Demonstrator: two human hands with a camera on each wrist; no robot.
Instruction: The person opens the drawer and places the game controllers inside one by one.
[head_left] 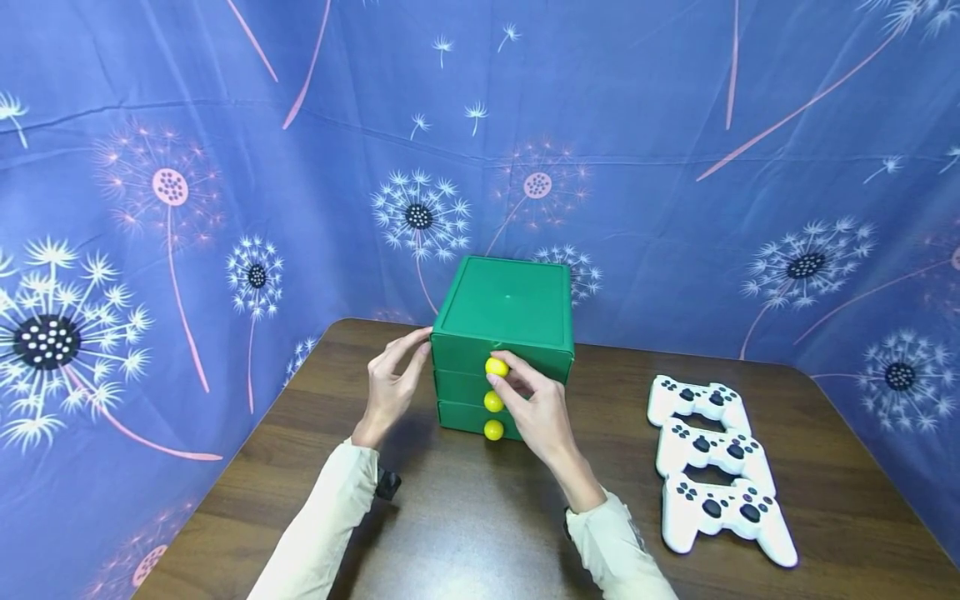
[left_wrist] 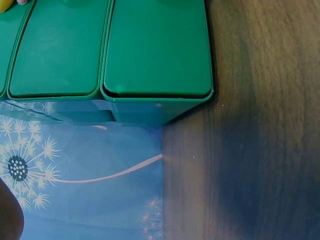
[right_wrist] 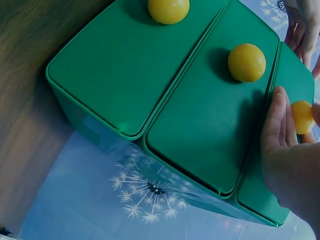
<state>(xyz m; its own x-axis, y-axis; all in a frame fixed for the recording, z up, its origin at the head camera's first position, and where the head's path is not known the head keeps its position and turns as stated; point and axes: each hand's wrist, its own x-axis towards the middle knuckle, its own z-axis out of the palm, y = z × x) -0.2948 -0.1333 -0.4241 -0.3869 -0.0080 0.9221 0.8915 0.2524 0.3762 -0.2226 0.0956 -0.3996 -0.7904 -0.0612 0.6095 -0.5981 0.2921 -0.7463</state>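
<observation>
A green three-drawer box (head_left: pixel 510 300) stands on the table, its three drawers stacked and all looking closed. Each drawer front has a round yellow knob. My right hand (head_left: pixel 536 408) pinches the top knob (head_left: pixel 496 367) between thumb and fingers; the right wrist view shows the same knob (right_wrist: pixel 302 117) partly covered by them. Below it are the middle knob (head_left: pixel 492 402) and the bottom knob (head_left: pixel 493 430), both untouched. At the box's upper left edge, my left hand (head_left: pixel 388 382) rests its extended fingertips against the side. The left wrist view shows mostly drawer fronts (left_wrist: pixel 157 50).
Three white game controllers lie in a column on the right: a far one (head_left: pixel 682 408), a middle one (head_left: pixel 678 454) and a near one (head_left: pixel 682 521). A blue dandelion-print cloth (head_left: pixel 637 100) hangs behind the brown wooden table (head_left: pixel 465 533).
</observation>
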